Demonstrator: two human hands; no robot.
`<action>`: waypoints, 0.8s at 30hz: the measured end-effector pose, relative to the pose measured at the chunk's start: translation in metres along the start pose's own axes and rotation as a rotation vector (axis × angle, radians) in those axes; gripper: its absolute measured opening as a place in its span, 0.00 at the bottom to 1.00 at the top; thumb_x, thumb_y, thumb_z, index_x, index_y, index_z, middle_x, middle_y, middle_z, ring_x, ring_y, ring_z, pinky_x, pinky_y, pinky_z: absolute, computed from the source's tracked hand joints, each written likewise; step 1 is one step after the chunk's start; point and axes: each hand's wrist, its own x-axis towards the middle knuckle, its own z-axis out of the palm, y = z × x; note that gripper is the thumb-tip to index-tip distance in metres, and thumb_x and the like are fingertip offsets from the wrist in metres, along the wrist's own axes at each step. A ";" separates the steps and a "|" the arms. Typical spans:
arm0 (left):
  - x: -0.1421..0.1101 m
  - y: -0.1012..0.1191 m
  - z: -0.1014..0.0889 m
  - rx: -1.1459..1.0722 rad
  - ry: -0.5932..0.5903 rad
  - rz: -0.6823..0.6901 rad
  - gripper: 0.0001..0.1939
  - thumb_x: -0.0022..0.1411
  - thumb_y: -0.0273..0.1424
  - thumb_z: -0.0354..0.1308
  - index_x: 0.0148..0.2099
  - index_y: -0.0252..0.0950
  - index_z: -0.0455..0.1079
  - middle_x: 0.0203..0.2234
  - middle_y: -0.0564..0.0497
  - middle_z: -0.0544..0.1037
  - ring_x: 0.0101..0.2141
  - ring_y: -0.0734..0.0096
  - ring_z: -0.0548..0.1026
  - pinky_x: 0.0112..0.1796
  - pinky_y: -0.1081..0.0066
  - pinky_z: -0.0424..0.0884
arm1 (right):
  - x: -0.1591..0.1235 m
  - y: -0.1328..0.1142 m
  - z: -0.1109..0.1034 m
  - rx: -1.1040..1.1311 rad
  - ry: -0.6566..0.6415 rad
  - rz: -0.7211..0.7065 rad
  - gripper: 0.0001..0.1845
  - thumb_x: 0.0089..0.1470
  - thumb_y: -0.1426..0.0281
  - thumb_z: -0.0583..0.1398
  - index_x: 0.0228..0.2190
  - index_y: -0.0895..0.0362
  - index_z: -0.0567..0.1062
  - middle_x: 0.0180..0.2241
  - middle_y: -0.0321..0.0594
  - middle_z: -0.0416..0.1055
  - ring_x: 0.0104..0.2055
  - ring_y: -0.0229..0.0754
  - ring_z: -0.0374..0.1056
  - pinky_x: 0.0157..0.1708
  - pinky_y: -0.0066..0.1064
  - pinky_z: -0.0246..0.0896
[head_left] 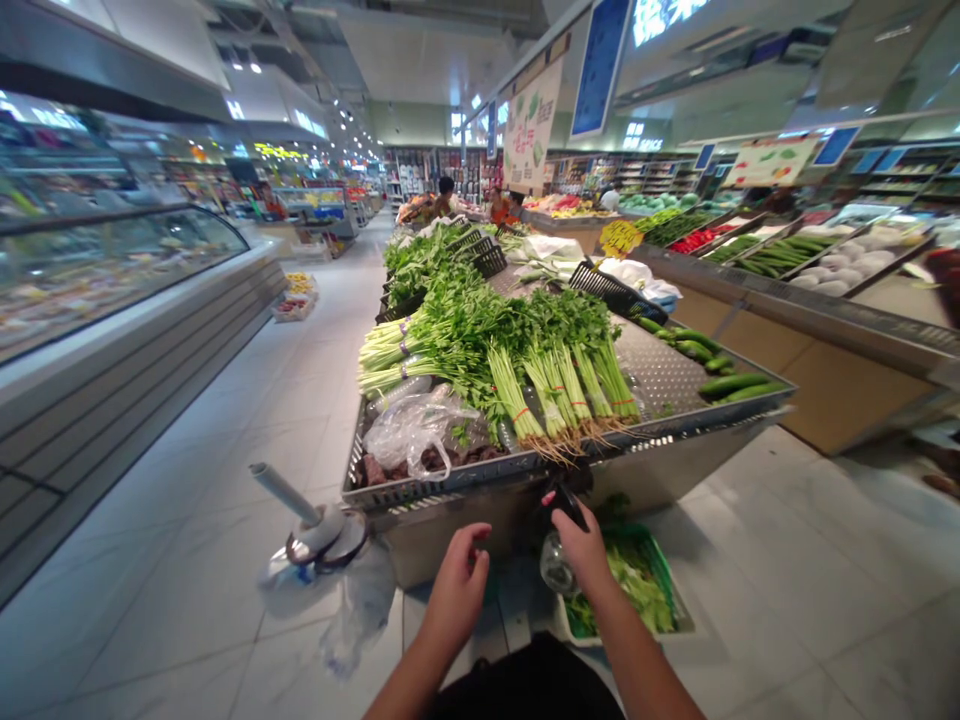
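Plastic bag (pixel 559 567), one, clear: where is it?

— Hanging from the right hand (pixel 586 553), just in front of the steel display table (pixel 420 492).

And the hands?

— Two. The right is nearly closed at the bag's top (a dark object there is too blurred to name). The left hand (pixel 456 588) is half open, fingers curled, holding nothing.

What else is nearby?

— Five upright celery bundles (pixel 577 385) on the table, one green tray (pixel 661 572) of leafy greens on the floor, one metal pole (pixel 285 493) to the left.
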 end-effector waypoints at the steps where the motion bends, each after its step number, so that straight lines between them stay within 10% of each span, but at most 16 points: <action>1: 0.000 0.001 0.000 0.001 0.000 0.002 0.18 0.63 0.32 0.56 0.55 0.41 0.75 0.51 0.43 0.79 0.45 0.58 0.78 0.49 0.59 0.75 | -0.003 0.001 0.005 0.006 -0.025 0.000 0.13 0.38 0.64 0.62 0.27 0.55 0.83 0.30 0.39 0.82 0.39 0.52 0.76 0.46 0.38 0.68; 10: -0.002 -0.002 0.001 -0.008 -0.008 -0.020 0.19 0.63 0.32 0.57 0.55 0.41 0.75 0.51 0.43 0.78 0.43 0.59 0.78 0.45 0.61 0.75 | 0.031 -0.004 -0.043 -0.005 0.205 0.016 0.18 0.41 0.62 0.60 0.33 0.57 0.83 0.35 0.42 0.82 0.46 0.54 0.74 0.50 0.39 0.65; 19: 0.001 -0.002 0.004 -0.008 -0.041 -0.011 0.19 0.64 0.32 0.56 0.56 0.40 0.74 0.51 0.43 0.78 0.44 0.59 0.77 0.46 0.60 0.75 | -0.012 0.002 0.004 -0.017 -0.016 -0.010 0.14 0.39 0.63 0.61 0.27 0.55 0.83 0.31 0.38 0.81 0.39 0.51 0.75 0.44 0.36 0.67; 24: -0.001 -0.002 0.002 0.004 -0.048 -0.021 0.19 0.64 0.33 0.56 0.56 0.40 0.74 0.51 0.42 0.78 0.44 0.58 0.77 0.47 0.59 0.75 | 0.011 -0.001 -0.023 -0.030 0.140 0.011 0.17 0.42 0.61 0.60 0.32 0.56 0.83 0.32 0.39 0.81 0.41 0.51 0.74 0.45 0.36 0.66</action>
